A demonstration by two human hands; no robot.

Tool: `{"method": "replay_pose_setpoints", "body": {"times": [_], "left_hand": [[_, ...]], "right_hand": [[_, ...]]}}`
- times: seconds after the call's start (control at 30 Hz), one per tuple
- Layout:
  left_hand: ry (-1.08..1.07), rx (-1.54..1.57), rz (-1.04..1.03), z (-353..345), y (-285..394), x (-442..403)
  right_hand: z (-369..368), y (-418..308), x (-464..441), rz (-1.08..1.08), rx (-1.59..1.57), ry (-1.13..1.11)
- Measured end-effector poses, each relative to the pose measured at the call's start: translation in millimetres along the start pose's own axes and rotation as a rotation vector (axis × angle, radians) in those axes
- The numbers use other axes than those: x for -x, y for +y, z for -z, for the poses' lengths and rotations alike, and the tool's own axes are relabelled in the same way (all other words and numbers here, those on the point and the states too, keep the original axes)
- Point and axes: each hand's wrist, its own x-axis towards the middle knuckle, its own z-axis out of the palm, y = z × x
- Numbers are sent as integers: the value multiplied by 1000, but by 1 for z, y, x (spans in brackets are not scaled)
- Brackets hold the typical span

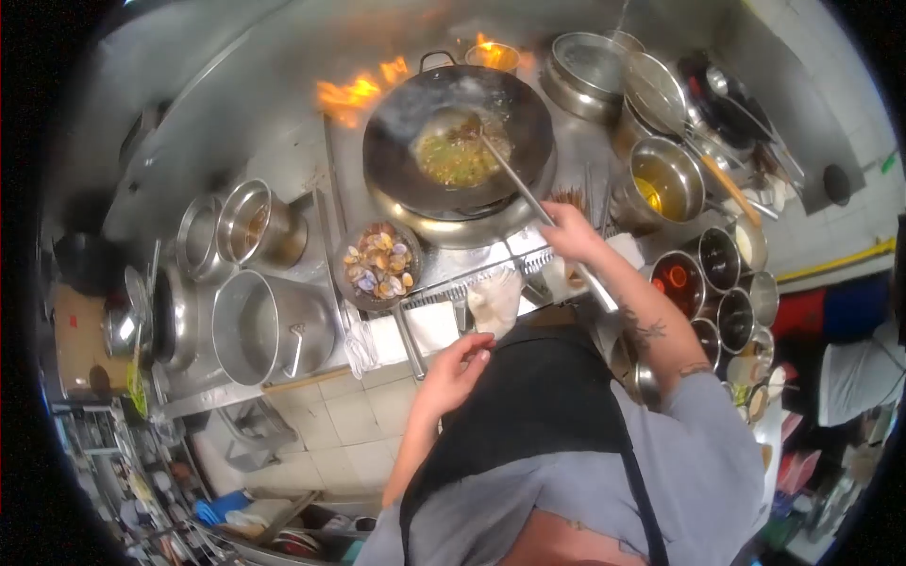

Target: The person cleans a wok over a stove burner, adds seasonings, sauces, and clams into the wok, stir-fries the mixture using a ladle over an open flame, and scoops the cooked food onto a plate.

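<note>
My right hand [572,232] is wrapped round the long metal handle of a wok ladle [514,179]. The ladle's head dips into the black wok [392,156], among bubbling greenish, oily bits [451,158]; the sauce partly hides it. Steam rises from the wok on its burner. At the front of my apron, my left hand [458,373] is held with fingers loosely bent and apart, holding nothing. A white cloth [494,300] lies just beyond it. Left of the wok, a round strainer heaped with clams [380,264] rests with its handle [410,344] pointing toward my left hand.
Flames [349,97] flare behind the wok. A large pot [260,325] and smaller pots [247,224] stand at the left. On the right are a pot of yellow oil [656,193], several seasoning containers [677,280], a wire-mesh skimmer [654,92] and a water-filled pan [587,64].
</note>
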Motion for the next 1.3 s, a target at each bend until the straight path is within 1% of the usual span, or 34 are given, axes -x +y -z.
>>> {"method": "replay_pose_setpoints", "body": {"times": [0.03,0.07,0.13,0.17,0.2,0.23,0.27,0.33,0.4,0.43,0.47,0.5,0.53,0.6,0.7,0.8,0.83,0.93,0.97,1.03,1.1,1.17,1.2,1.23,1.27,1.3], "left_hand": [[-16,9,27,2,8,1],[-10,64,27,5,8,-3],[-76,166,37,7,4,-10],[-118,115,40,8,2,-18],[-161,-4,23,12,3,-27],[-194,-60,-3,14,-1,-37],[-221,-33,-22,15,7,-43],[-259,9,-18,16,22,-61],[-277,-15,-60,10,29,-72],[-303,-1,-64,6,29,-79],[-320,11,-68,3,30,-82],[-345,11,-43,-3,39,-84],[-380,20,-31,-10,41,-88],[-452,34,-10,-22,43,-95],[-554,-42,-8,-41,50,-98],[-601,-65,-11,-50,52,-103],[-601,-54,-10,-52,54,-104],[-615,-23,-19,-53,54,-107],[-620,-19,-22,-54,55,-107],[-638,3,-2,-55,59,-105],[-667,40,32,-59,68,-103],[-713,-38,-68,-67,84,-103],[-765,-78,-121,-75,93,-105],[-747,-112,-205,-86,102,-106],[-734,-137,-292,-97,111,-106],[-678,-159,-367,-108,121,-106]], "right_hand": [[4,7,9,88,62,-1],[6,12,11,-3,135,-39],[21,-27,38,-255,255,-83],[8,8,30,-164,209,-26],[4,23,35,-40,157,69],[14,18,43,-4,215,98],[23,23,58,11,100,182],[41,59,93,101,125,695],[101,48,182,-160,174,1055],[115,66,218,-180,189,1403],[129,80,265,-349,293,1566],[134,115,303,-512,407,1767],[139,134,346,-633,622,1795],[137,163,391,-937,510,1869],[126,213,417,-942,160,1558],[120,231,418,-913,147,1536],[122,231,417,-938,132,1564],[127,227,428,-861,88,1632],[136,227,436,-868,177,1650],[164,181,443,-747,183,1628],[193,129,440,-526,153,1563],[216,66,425,-312,52,1394],[223,21,412,-294,116,1274],[227,-1,400,-249,99,1162],[226,-16,382,-188,152,1041],[219,-36,363,-22,63,965]]}}
